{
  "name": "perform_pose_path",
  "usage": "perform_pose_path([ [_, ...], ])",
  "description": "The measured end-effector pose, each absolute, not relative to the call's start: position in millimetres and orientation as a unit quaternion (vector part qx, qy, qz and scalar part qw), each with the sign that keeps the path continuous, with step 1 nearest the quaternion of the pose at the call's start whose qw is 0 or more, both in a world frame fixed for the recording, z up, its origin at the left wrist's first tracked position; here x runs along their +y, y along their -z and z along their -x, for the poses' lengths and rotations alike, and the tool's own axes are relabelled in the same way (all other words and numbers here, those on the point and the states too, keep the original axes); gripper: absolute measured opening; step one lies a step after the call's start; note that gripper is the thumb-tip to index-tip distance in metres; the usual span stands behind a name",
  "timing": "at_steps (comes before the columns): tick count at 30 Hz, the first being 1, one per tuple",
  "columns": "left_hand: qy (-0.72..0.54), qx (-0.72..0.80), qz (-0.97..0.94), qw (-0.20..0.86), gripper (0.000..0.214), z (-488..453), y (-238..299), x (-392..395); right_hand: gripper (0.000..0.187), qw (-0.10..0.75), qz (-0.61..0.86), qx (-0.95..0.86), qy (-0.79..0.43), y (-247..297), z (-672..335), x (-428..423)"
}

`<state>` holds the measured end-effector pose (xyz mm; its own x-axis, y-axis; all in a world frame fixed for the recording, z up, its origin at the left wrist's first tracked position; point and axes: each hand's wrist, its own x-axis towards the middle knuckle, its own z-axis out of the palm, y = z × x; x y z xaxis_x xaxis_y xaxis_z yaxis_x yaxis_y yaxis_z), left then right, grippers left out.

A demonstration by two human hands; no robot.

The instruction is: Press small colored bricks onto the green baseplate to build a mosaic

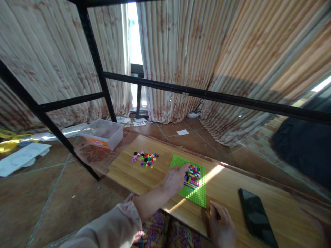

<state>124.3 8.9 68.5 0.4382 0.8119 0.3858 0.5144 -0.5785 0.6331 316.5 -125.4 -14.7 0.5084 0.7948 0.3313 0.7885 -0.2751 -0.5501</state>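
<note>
A green studded baseplate lies on the wooden table, with a patch of small coloured bricks fixed on it. My left hand rests on the plate's left part, fingers curled, fingertips touching the left edge of the brick patch; whether it holds a brick is hidden. My right hand lies on the table at the plate's near corner, fingers bent and pressed down. A loose pile of small coloured bricks sits further left on the table.
A black phone lies face up to the right of the plate. A clear plastic box stands at the table's far left end. A black metal frame crosses in front of striped curtains. Papers lie on the tiled floor.
</note>
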Motion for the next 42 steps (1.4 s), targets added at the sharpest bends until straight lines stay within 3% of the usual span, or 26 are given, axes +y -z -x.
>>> perform_pose_path([
  [7, -0.385, 0.54, -0.723, 0.194, 0.037, -47, -37, 7, 0.044, 0.356, 0.792, -0.495, 0.011, 16, -318, -125],
  [14, -0.326, 0.664, -0.657, 0.148, 0.018, 16, -26, 10, 0.047, 0.339, 0.802, -0.49, 0.046, 21, -320, -125],
  [23, -0.313, 0.583, -0.742, 0.11, 0.028, -9, -23, 24, 0.043, 0.335, 0.804, -0.488, 0.059, 20, -323, -124],
  [28, -0.244, 0.605, -0.753, 0.087, 0.019, -12, -24, 29, 0.048, 0.344, 0.804, -0.481, 0.063, 19, -316, -125],
  [42, -0.325, 0.428, -0.82, 0.197, 0.023, -96, -57, -4, 0.046, 0.339, 0.794, -0.505, 0.017, 14, -317, -129],
])
